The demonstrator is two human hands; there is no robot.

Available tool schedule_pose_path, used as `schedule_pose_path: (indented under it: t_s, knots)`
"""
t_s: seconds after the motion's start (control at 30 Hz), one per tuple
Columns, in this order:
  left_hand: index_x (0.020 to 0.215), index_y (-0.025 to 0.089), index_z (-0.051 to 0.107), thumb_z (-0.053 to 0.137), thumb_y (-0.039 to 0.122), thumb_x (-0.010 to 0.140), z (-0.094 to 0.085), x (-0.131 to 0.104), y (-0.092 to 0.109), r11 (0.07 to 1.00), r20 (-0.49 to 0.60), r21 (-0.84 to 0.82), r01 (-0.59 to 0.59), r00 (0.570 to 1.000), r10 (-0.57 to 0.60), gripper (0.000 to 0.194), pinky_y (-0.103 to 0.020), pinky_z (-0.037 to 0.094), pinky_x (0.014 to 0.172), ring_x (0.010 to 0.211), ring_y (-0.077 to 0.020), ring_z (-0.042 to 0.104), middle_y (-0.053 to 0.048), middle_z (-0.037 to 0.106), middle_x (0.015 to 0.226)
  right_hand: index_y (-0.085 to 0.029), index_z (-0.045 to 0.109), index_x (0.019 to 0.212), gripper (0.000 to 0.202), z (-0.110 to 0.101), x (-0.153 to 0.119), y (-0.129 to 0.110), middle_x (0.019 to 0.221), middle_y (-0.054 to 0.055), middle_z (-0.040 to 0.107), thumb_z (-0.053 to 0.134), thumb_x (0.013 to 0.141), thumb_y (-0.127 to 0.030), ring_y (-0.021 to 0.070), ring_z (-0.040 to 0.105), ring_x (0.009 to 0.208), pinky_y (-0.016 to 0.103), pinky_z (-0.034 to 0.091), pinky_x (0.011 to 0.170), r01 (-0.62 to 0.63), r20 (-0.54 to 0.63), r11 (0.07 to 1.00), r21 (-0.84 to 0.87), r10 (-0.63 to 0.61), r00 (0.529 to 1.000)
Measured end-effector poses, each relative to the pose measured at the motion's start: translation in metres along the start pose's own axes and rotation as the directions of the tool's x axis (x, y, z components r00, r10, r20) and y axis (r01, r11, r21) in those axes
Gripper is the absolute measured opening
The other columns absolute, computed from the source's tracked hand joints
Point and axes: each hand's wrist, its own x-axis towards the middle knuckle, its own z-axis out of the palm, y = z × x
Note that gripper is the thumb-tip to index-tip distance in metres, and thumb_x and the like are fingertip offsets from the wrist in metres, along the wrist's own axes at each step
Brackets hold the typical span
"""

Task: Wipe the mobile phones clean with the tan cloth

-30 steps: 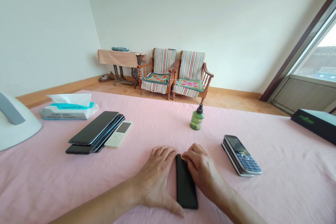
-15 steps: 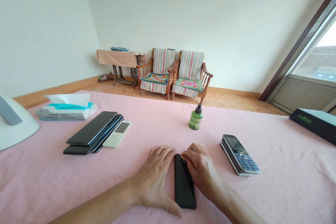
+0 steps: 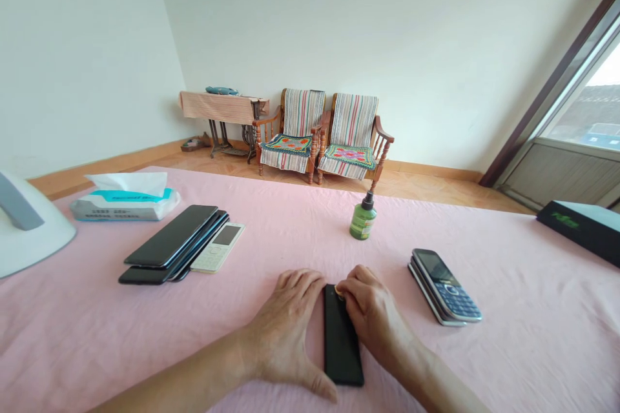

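Observation:
A black phone (image 3: 341, 348) lies flat on the pink cloth in front of me, its long side pointing away. My left hand (image 3: 290, 329) rests along its left side, fingers stretched out and the thumb by the near left corner. Over the phone's far right part, my right hand (image 3: 364, 310) is closed in a pinch. A small pale yellowish bit (image 3: 338, 290) shows at those fingertips against the phone's top end; most of it is hidden, and I cannot make out what it is.
Left stand stacked smartphones (image 3: 172, 235), a white keypad phone (image 3: 217, 248), a tissue pack (image 3: 126, 204) and a white-grey appliance (image 3: 29, 232). A green pump bottle (image 3: 362, 219) is beyond my hands. Right are stacked phones topped by a blue keypad phone (image 3: 448, 287) and a dark box (image 3: 576, 229).
Both hands and the black phone keep nearly the same places. The whole view has shifted very slightly.

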Motion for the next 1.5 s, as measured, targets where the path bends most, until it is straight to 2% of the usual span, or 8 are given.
schedule_pose_path:
  t_s: [0.4, 0.6, 0.8, 0.97, 1.13, 1.3, 1.43, 1.5]
  knots:
    - [0.134, 0.015, 0.046, 0.073, 0.078, 0.045, 0.000, 0.001, -0.001, 1.000, -0.011, 0.003, -0.027, 1.000, 0.027, 0.112, -0.061, 0.027, 0.107, 0.124, -0.0431, 0.043, -0.020, 0.049, 0.135, -0.014, 0.066, 0.083, 0.027, 0.002, 0.000, -0.002, 0.083, 0.006, 0.056, 0.045, 0.087, 0.002, 0.0185, 0.055, 0.079, 0.030, 0.044, 0.071, -0.007, -0.014, 1.000, -0.006, 0.007, 1.000]
    - [0.131, 0.017, 0.048, 0.074, 0.078, 0.043, 0.003, -0.001, -0.001, 0.999, -0.063, -0.019, -0.032, 0.998, 0.030, 0.110, -0.058, 0.027, 0.109, 0.123, -0.0409, 0.044, -0.017, 0.052, 0.133, -0.015, 0.065, 0.078, 0.029, -0.004, -0.006, -0.001, 0.080, 0.003, 0.057, 0.047, 0.079, 0.007, 0.0151, 0.057, 0.073, 0.026, 0.043, 0.066, -0.044, 0.019, 0.998, 0.051, 0.043, 0.999]
    - [0.134, 0.016, 0.046, 0.073, 0.080, 0.043, 0.004, -0.001, -0.001, 1.000, -0.057, -0.011, -0.018, 0.998, 0.017, 0.114, -0.059, 0.026, 0.109, 0.124, -0.0421, 0.043, -0.019, 0.050, 0.135, -0.016, 0.068, 0.084, 0.028, -0.003, -0.004, 0.002, 0.080, 0.004, 0.057, 0.045, 0.087, -0.001, 0.0166, 0.056, 0.076, 0.029, 0.044, 0.069, -0.003, -0.031, 0.999, 0.035, 0.005, 1.000]
    - [0.130, 0.017, 0.049, 0.074, 0.079, 0.041, 0.004, 0.000, -0.002, 0.999, -0.082, -0.020, -0.025, 0.996, 0.023, 0.111, -0.057, 0.027, 0.109, 0.122, -0.0408, 0.045, -0.016, 0.052, 0.132, -0.016, 0.064, 0.079, 0.028, 0.001, -0.007, -0.004, 0.082, 0.004, 0.058, 0.047, 0.077, 0.006, 0.0165, 0.056, 0.077, 0.028, 0.045, 0.068, 0.024, -0.013, 0.998, 0.058, -0.023, 1.000]
    - [0.131, 0.018, 0.048, 0.073, 0.079, 0.043, 0.003, -0.001, -0.001, 0.999, -0.062, -0.026, -0.034, 0.998, 0.032, 0.110, -0.060, 0.027, 0.108, 0.121, -0.0420, 0.045, -0.017, 0.052, 0.131, -0.017, 0.067, 0.083, 0.027, -0.001, -0.004, -0.006, 0.083, 0.006, 0.059, 0.046, 0.087, -0.001, 0.0185, 0.055, 0.081, 0.031, 0.046, 0.072, 0.064, -0.011, 0.997, 0.053, -0.063, 0.998]
    - [0.127, 0.019, 0.050, 0.076, 0.076, 0.042, 0.003, -0.001, -0.001, 0.999, -0.088, -0.032, -0.042, 0.995, 0.039, 0.107, -0.057, 0.028, 0.108, 0.120, -0.0402, 0.046, -0.014, 0.053, 0.128, -0.017, 0.067, 0.084, 0.028, 0.000, -0.003, -0.010, 0.085, 0.005, 0.059, 0.049, 0.084, 0.004, 0.0181, 0.055, 0.082, 0.030, 0.046, 0.072, 0.060, 0.032, 0.995, 0.077, -0.062, 0.998]
    - [0.127, 0.017, 0.048, 0.076, 0.075, 0.042, -0.001, 0.002, 0.002, 0.999, -0.038, -0.026, -0.040, 0.999, 0.039, 0.106, -0.058, 0.029, 0.107, 0.118, -0.0407, 0.047, -0.016, 0.053, 0.126, -0.017, 0.069, 0.085, 0.028, 0.001, 0.000, -0.012, 0.086, 0.007, 0.058, 0.045, 0.091, -0.002, 0.0191, 0.054, 0.084, 0.032, 0.047, 0.075, 0.065, 0.029, 0.996, 0.065, -0.067, 0.997]
    - [0.126, 0.017, 0.048, 0.077, 0.073, 0.042, -0.003, 0.002, 0.003, 0.999, -0.026, -0.027, -0.035, 0.999, 0.034, 0.104, -0.057, 0.030, 0.106, 0.117, -0.0401, 0.047, -0.016, 0.053, 0.126, -0.017, 0.069, 0.086, 0.029, 0.000, 0.000, -0.014, 0.086, 0.007, 0.058, 0.045, 0.089, -0.001, 0.0193, 0.053, 0.084, 0.032, 0.047, 0.075, 0.068, 0.039, 0.995, 0.078, -0.071, 0.997]
